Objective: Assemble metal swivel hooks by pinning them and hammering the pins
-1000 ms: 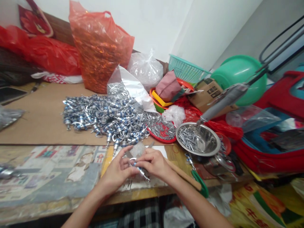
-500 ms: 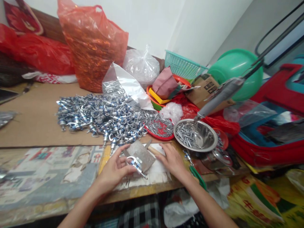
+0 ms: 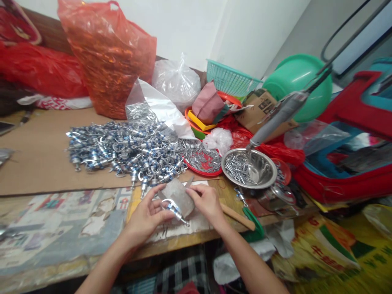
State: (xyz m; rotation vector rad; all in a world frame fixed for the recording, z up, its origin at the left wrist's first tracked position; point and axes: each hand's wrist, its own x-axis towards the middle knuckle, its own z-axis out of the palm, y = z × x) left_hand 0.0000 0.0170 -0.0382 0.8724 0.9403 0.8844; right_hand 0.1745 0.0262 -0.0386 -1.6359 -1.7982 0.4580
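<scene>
My left hand (image 3: 146, 215) pinches a small metal clamp piece with a blue band and a screw (image 3: 174, 209) near the table's front edge. My right hand (image 3: 206, 201) rests its fingers on a grey metal block (image 3: 178, 194) just right of that piece; what its fingers hold is hidden. Behind both hands lies a large heap of the same silver and blue clamp pieces (image 3: 122, 149) on brown cardboard (image 3: 36, 163).
A steel bowl of screws (image 3: 248, 168) and a red tray of small metal parts (image 3: 203, 160) stand to the right. A wooden-handled tool (image 3: 237, 216) lies beside my right hand. A grey power tool (image 3: 275, 118) hangs over the bowl. Red plastic bags (image 3: 107, 61), baskets and a green basin (image 3: 298, 81) crowd the back.
My right hand went out to the right and came back onto the grey block. My left hand kept the clamp piece. The camera view shifted right.
</scene>
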